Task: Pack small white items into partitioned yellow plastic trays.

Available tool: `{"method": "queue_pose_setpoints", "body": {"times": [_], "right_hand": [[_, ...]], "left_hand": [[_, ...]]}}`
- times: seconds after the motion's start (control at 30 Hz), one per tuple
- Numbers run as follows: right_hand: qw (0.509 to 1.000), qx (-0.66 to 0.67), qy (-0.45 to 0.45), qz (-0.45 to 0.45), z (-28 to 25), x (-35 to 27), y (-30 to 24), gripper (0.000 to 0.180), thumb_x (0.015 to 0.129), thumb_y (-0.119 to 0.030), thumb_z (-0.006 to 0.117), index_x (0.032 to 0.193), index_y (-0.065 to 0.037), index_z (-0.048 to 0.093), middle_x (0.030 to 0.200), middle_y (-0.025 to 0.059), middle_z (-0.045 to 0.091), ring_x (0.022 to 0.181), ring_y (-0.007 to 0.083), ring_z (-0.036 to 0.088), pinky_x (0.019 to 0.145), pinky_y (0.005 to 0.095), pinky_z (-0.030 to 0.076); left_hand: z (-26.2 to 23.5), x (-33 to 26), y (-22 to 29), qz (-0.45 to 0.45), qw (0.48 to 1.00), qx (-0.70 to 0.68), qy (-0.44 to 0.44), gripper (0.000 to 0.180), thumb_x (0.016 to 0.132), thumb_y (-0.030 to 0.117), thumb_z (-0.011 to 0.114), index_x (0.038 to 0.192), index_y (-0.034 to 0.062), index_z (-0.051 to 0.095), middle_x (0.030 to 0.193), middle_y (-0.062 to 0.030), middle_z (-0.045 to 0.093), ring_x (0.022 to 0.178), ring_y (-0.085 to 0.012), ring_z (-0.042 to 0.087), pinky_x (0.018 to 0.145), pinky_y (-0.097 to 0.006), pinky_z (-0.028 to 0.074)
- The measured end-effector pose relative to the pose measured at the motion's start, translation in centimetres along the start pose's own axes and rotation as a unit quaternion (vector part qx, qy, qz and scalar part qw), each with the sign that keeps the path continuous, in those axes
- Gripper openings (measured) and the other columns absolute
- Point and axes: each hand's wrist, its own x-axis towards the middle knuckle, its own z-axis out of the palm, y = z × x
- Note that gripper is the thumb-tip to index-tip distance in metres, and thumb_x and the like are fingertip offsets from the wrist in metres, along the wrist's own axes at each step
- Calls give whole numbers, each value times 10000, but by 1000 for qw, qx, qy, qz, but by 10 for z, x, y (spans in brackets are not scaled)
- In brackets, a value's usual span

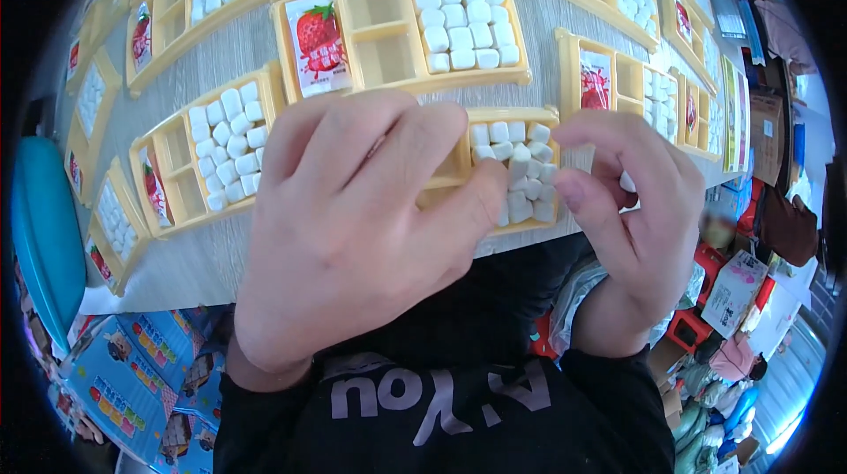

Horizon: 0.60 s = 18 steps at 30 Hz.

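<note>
Right in front of me is a cream plastic tray [535, 218] whose right compartment holds white marshmallows [520, 187], one of them standing tilted above the others. My left hand [344, 183] covers the tray's left part; its fingers are curled, their undersides hidden, and its thumb reaches to the marshmallows. Over the tray's right edge is my right hand [644, 183], thumb and forefinger apart. A white marshmallow [627, 181] shows inside its curled fingers.
Similar trays surround this one: one behind [388, 81] with a strawberry-print packet [318, 43], one at left [176, 227], one at right [573, 77]. Blue printed cartons [132, 368] stand beyond the table's left front edge, near a teal chair back [48, 236]. Boxes [737, 293] fill the right.
</note>
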Motion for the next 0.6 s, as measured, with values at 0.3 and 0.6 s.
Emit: {"method": "queue_pose_setpoints", "body": {"times": [0.3,0.6], "right_hand": [[997,-73,-30,-22,4,-3,-3,287,749,-135,838,989,-60,699,802,74,686,607,223,603,541,333,458],[995,-82,-29,-46,15,3,-9,225,753,-51,793,955,-64,695,760,83,691,666,286,673,582,379,509]], "left_hand": [[-1,1,5,4,1000,-20,1,278,702,240,782,958,134,777,1150,-59,650,1050,-278,561,907,-428,438],[-2,4,2,-24,999,-9,-41,248,725,204,770,942,83,764,1150,-95,658,1051,-312,597,913,-438,464]]}}
